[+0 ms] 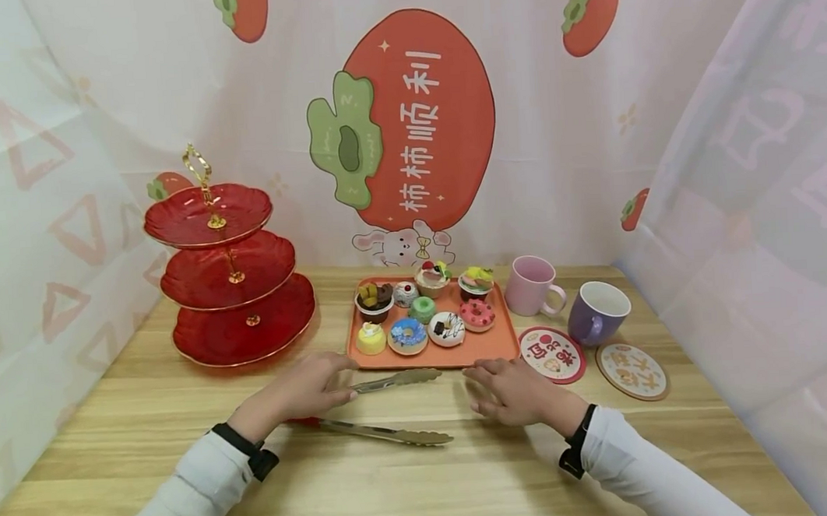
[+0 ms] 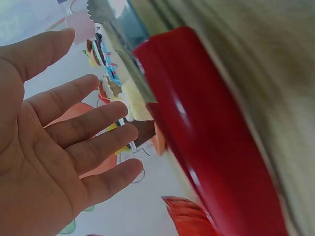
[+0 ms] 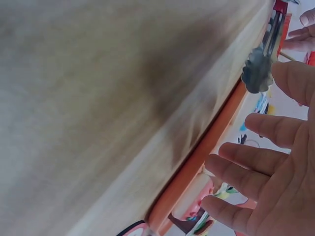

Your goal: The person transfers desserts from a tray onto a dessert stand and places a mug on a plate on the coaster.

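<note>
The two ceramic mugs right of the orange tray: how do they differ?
The pink mug stands farther back, next to the orange tray; the purple mug stands nearer and further right. The pink mug's inside is pink, the purple mug's white. The pink mug's handle points right, the purple mug's left. Both stand upright on the wooden table.

White long sleeves are worn on both arms. A black band is strapped round the wrist of the left hand (image 1: 301, 388) and another round that of the right hand (image 1: 512, 391), each at the cuff. Both hands are bare.

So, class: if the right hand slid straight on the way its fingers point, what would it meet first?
Probably the near tip of the tongs; the right hand points left, with the orange tray just beyond, though depth is unclear.
</note>
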Available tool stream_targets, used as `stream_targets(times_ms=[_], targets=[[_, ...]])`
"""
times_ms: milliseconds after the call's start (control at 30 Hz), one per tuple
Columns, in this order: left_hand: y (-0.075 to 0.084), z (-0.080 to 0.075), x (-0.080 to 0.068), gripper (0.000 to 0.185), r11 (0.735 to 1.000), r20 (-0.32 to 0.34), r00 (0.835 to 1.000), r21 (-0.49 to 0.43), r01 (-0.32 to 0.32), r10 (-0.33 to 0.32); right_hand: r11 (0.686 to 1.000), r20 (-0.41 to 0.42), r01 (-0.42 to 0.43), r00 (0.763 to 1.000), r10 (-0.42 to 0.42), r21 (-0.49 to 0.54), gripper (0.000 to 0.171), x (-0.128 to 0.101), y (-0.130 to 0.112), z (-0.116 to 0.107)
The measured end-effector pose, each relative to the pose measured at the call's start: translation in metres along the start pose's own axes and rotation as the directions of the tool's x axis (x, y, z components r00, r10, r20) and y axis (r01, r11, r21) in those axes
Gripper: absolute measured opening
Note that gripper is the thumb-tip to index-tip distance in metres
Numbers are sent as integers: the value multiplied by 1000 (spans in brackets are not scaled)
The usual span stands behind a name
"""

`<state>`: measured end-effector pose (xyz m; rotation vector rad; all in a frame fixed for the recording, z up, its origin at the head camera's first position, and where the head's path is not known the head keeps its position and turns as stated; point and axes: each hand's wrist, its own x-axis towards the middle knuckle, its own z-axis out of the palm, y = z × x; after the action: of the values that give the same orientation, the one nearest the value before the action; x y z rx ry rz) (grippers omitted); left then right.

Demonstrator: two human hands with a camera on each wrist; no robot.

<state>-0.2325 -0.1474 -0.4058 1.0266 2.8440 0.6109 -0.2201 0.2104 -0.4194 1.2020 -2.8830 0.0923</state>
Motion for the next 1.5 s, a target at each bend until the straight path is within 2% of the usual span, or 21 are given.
stream_targets(times_ms=[167,367,533,800,900,1500], targets=[[-7,0,-12,49,1000,34,999,-28,-5,6,1000,12,6,1000,-6,1,50,-6,-2,2],[-19,2,-25,64,997,71,997,-62,38,-34,1000,-7,14,1000,-14,9,51,-10,-2,1],[-24,7,-30,60,998,73,996,-25,57,-55,1000,3,5,1000,-5,10,51,-14,-3,0],[-21,12,-34,55,999,39,999,-35,36,-35,1000,12,7,1000,-8,16,51,-15,-4,0],[-23,14,-35,55,998,32,998,-33,46,-45,1000,12,5,1000,-5,15,51,-15,-4,-1],[-24,14,-37,42,999,14,999,-39,30,-30,1000,-1,4,1000,-4,21,51,-15,0,1]])
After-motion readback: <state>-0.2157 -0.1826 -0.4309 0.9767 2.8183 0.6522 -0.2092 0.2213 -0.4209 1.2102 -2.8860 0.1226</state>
